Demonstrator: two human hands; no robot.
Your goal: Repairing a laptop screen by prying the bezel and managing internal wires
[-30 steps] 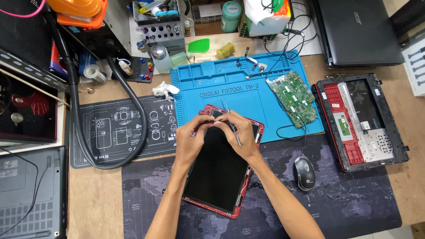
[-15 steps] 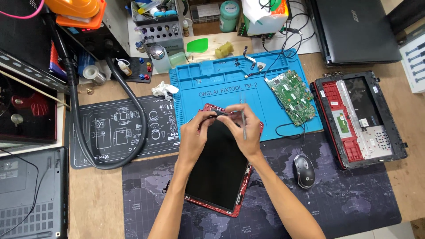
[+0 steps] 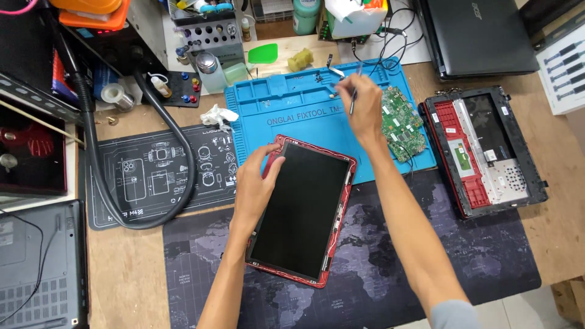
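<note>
A: Item one, main piece?
B: Laptop screen panel in a red frame, dark glass up, lying tilted across the near edge of the blue work mat and onto the dark map-print desk mat.

A: Hands on it?
B: Left hand rests on the panel's upper left edge, fingers curled loosely over the red rim, thumb on the frame; a light hold, not a tight clasp. Right hand is well off the panel, up at the far side of the blue mat, fingers pinched closed around a thin metal tool, its tip pointing toward the mat's small tray compartments.

A: Adjacent items?
B: Green circuit board just beside the right hand, on the mat's right end. Opened laptop base with red trim to the right, apart from the mat. Closed black laptop beyond it. Grey schematic-print mat on the left, with a black hose looping across it. White crumpled wipe near the blue mat's left corner.
</note>
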